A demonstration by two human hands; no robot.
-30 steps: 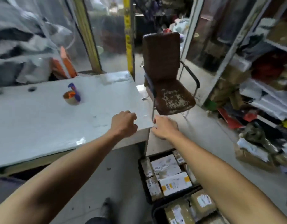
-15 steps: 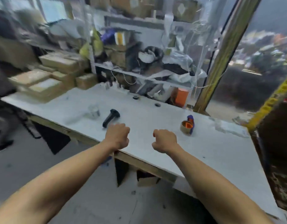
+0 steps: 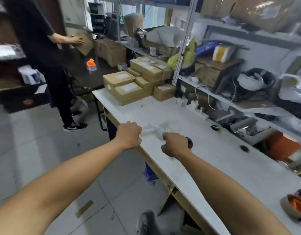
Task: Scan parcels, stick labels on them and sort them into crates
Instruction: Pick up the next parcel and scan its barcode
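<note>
Several brown cardboard parcels (image 3: 127, 89) with white labels are stacked at the far left end of the white table (image 3: 214, 160). My right hand (image 3: 176, 145) is down on the table, its fingers curled over the black scanner (image 3: 189, 141), whose dark end shows beside my knuckles. My left hand (image 3: 129, 135) is a closed fist over the table's front edge and holds nothing. Just beyond both hands lies a blurred white item (image 3: 156, 128).
A tape roll with an orange core (image 3: 294, 206) lies at the table's near right end. Cluttered shelves (image 3: 231, 78) run along the table's far side. A person in black (image 3: 43, 53) stands at the left holding a box by a dark table. Tiled floor lies left of me.
My view has swung left from the chair and floor crates to the table's parcel end. My right hand has come down onto the scanner, which lay free on the table before.
</note>
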